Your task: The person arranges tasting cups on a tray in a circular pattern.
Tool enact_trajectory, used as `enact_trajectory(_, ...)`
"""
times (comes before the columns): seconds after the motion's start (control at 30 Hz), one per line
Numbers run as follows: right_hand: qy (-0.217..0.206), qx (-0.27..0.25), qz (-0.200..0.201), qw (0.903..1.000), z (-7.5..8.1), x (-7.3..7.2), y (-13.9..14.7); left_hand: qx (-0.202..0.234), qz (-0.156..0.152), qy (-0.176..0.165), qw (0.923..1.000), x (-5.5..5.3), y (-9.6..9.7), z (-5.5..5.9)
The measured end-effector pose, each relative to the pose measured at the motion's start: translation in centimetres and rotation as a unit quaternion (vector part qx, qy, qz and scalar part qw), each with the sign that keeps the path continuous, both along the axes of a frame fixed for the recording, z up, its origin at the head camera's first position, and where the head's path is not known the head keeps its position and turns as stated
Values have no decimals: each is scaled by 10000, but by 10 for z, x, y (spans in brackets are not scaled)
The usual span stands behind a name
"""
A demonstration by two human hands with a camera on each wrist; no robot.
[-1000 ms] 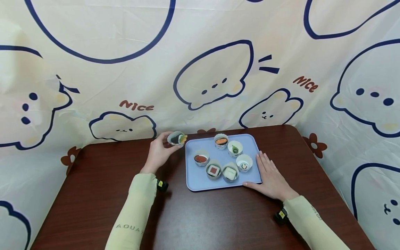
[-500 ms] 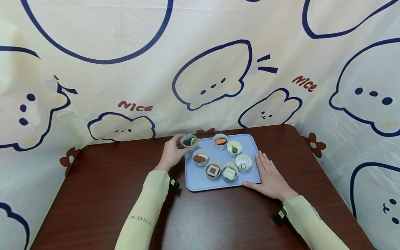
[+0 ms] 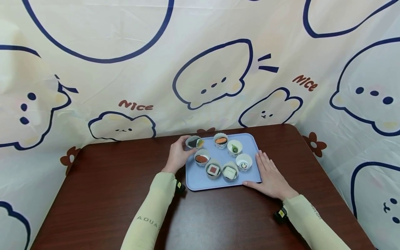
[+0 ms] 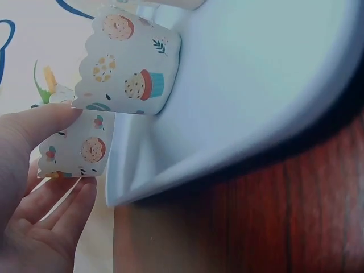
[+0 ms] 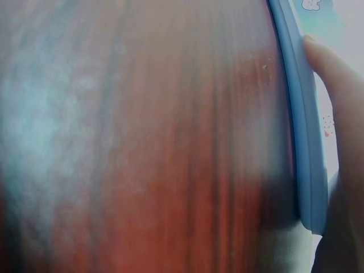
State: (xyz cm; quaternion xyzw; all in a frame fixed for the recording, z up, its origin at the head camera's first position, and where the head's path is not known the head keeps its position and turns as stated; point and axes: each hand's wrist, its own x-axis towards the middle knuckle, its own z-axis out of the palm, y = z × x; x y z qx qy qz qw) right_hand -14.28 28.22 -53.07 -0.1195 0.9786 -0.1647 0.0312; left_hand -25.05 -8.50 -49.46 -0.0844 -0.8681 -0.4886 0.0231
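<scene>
My left hand [image 3: 177, 155] pinches a paper baking cup [image 4: 79, 145] between thumb and fingers at the tray's far left corner. The cup holds a dark-wrapped piece with green and yellow at its end, perhaps a sushi roll [image 3: 196, 142]. In the left wrist view its base is close to the tray wall; I cannot tell whether it touches. Straight-fingered, my right hand [image 3: 272, 178] rests against the right edge of the light blue tray [image 3: 200, 182], its thumb at the near right corner. Just nearer than the held cup stands a cup with an orange-red filling [image 3: 201, 158].
More cups stand on the tray: one with an orange-topped piece [image 3: 221, 141], one with green [image 3: 234, 148], one with a small round piece [image 3: 243, 163], one with a white piece [image 3: 230, 173], and one with a red-centred square [image 3: 214, 170]. A dark wooden table [image 3: 125, 194] lies beneath; a patterned cloth [image 3: 200, 69] hangs behind.
My left hand has carried its cup rightward, from beside the tray to over its far left corner. My right hand and the other cups have stayed in place.
</scene>
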Motion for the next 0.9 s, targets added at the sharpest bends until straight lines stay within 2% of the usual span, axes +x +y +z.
enact_trajectory(0.23, 5, -9, 6, 10000, -3, 0, 1, -154, -199, -78, 9997, -9, 5, -1)
enact_trajectory(0.43, 20, -51, 31, 10000, -4, 0, -1, -501, -493, -481, 9964, -20, 4, 0)
enact_trajectory(0.63, 39, 1, 28, 10000, -5, -1, 0, -196, -816, -982, 9916, -25, 5, 6)
enact_trajectory(0.73, 60, 13, 8, 10000, -4, -1, 1, -88, -964, -1010, 9902, -26, 8, 8)
enact_trajectory(0.9, 89, 24, 11, 10000, -3, -1, 2, -237, -1131, -887, 9893, -26, 14, 10)
